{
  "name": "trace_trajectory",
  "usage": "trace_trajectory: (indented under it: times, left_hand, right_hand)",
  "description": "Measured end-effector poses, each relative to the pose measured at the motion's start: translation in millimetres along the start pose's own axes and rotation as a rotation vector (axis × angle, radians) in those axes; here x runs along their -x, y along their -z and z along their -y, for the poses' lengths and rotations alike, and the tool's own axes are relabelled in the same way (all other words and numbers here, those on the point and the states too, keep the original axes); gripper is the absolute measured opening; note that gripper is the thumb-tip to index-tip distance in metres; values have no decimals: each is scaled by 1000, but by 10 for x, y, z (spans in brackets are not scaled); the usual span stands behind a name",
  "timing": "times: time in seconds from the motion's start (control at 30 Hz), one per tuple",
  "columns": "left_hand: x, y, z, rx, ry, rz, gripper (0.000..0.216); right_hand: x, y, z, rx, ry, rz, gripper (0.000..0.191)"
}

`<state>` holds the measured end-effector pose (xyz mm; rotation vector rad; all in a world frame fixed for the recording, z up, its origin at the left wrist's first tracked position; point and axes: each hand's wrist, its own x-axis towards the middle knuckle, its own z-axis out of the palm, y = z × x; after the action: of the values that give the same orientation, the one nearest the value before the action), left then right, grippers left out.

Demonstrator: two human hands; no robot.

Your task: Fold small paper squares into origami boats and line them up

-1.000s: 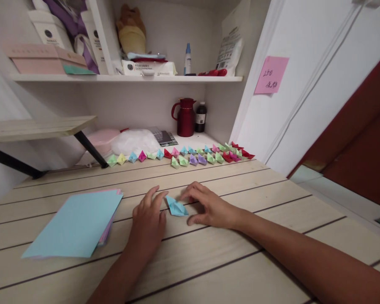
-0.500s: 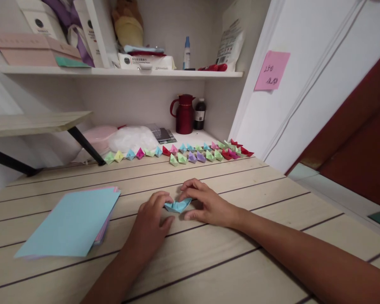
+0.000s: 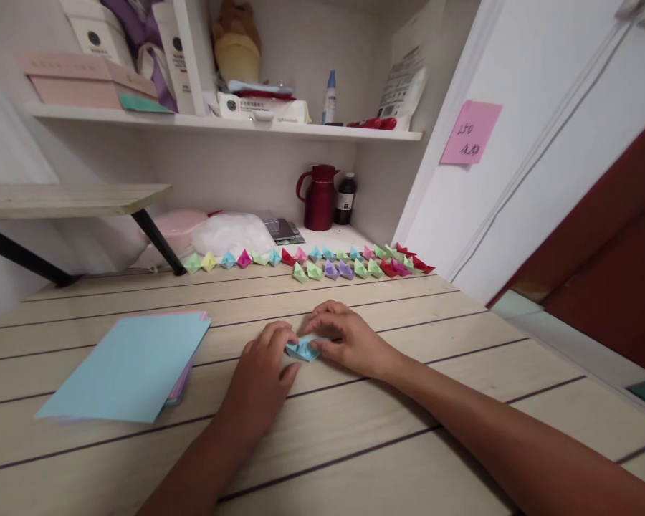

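Note:
A small blue paper boat (image 3: 302, 349) rests on the wooden table (image 3: 355, 459) between my two hands. My left hand (image 3: 263, 365) holds its left end, with the fingertips on the paper and the thumb lower down. From the other side my right hand (image 3: 349, 340) grips the boat's right end, its thumb against the near side and its curled fingers behind. Part of the far side of the boat is hidden by the fingers.
Several folded paper boats (image 3: 330, 269) in many colours line the table's back edge. On the left lies a stack of coloured paper (image 3: 129, 365), blue on top. A raised wooden stand (image 3: 75, 199) has black legs. Behind are a red jug (image 3: 319, 199) and a dark bottle (image 3: 345, 201).
My right thumb has come up against the boat's near side. The whole view has shifted and tilted slightly; the boat stays between my hands.

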<state>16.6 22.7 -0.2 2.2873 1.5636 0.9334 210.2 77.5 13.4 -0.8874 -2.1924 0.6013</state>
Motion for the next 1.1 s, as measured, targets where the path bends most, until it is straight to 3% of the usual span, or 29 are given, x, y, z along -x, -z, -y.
trace_trajectory:
  times: [0.17, 1.1]
  left_hand:
    - [3, 0, -10, -66, -16, 13, 24]
    - [-43, -38, -34, -172, -31, 33, 17]
  right_hand:
    - [-3, -35, 1, 99, 23, 72, 20]
    - [-13, -43, -40, 238, 103, 113, 7]
